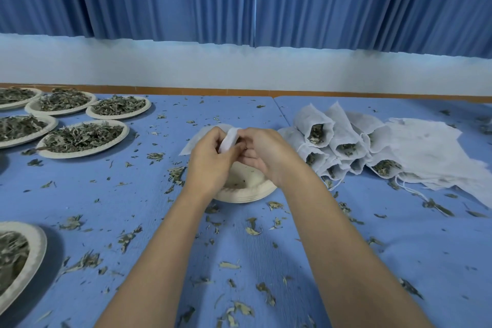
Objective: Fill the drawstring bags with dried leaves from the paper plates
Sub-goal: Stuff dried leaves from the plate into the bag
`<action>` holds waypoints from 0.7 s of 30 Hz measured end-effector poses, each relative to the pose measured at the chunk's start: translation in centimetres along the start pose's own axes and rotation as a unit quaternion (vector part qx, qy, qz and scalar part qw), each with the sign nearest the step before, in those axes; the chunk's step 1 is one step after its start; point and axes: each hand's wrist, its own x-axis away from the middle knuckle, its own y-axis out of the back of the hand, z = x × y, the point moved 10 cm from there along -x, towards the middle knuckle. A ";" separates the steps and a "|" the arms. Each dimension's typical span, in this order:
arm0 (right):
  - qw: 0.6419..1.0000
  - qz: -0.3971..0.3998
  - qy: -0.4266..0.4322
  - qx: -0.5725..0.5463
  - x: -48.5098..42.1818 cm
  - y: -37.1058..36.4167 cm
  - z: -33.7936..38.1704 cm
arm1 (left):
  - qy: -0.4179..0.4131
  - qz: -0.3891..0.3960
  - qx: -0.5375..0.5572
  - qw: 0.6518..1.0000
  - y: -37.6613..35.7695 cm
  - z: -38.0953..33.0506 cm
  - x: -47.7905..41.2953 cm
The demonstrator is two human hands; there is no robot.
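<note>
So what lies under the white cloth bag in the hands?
Under the white cloth bag, a stack of beige paper plates holding only leaf crumbs. The left hand and right hand gripping the bag cover the far part.

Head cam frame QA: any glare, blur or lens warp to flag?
Head view: soft, even light, no glare on the table; only a faint shadow right of the near-left paper plate. Head view: wide-angle stretch toward the edges, seen in that plate. Head view: left hand, right hand and the drawstring bag they pinch are sharp, though the white bag shows little texture.
</note>
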 end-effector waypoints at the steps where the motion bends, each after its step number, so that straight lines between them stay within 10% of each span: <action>1: 1.000 0.011 -0.006 -0.019 0.2 0.0 0.0 | 0.006 -0.002 0.004 1.000 0.1 0.2 -0.1; 14: 0.994 -0.031 0.087 0.064 1.8 0.2 2.9 | 0.070 -0.127 0.034 0.989 3.6 1.5 -0.4; 21: 0.905 -0.153 0.230 0.324 1.9 1.1 4.0 | 0.056 -0.077 0.007 0.995 2.4 1.1 -0.4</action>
